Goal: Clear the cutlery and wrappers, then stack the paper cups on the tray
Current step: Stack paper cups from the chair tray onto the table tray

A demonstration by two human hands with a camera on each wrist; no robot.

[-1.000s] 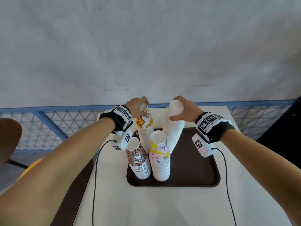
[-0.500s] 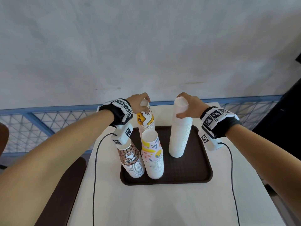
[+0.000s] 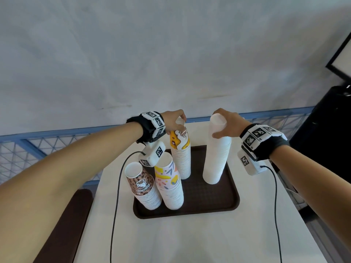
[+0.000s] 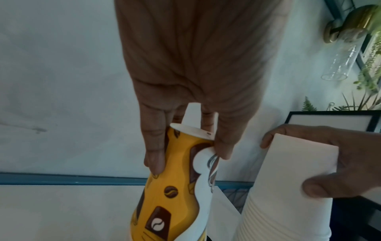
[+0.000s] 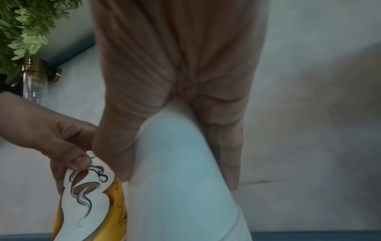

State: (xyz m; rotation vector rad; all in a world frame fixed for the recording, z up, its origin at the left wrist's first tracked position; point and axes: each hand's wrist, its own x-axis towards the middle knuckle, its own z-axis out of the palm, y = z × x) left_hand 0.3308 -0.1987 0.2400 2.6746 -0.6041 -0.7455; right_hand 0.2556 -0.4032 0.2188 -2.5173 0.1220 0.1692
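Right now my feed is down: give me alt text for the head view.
Four stacks of paper cups stand on a brown tray. The left hand grips the top of the yellow stack; the right hand grips the top of the tall white stack.

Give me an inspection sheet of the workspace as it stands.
Surface: white table with a brown tray on it.
Job's things: four cup stacks upright on the tray: white stack, yellow stack, pastel stack, leopard stack.
Clutter: no cutlery or wrappers seen.
Hands: left hand grips the yellow stack's top; right hand grips the white stack's top.
Cables: black cables trail from both wrist units over the table.
Surroundings: grey wall, blue railing, plants.
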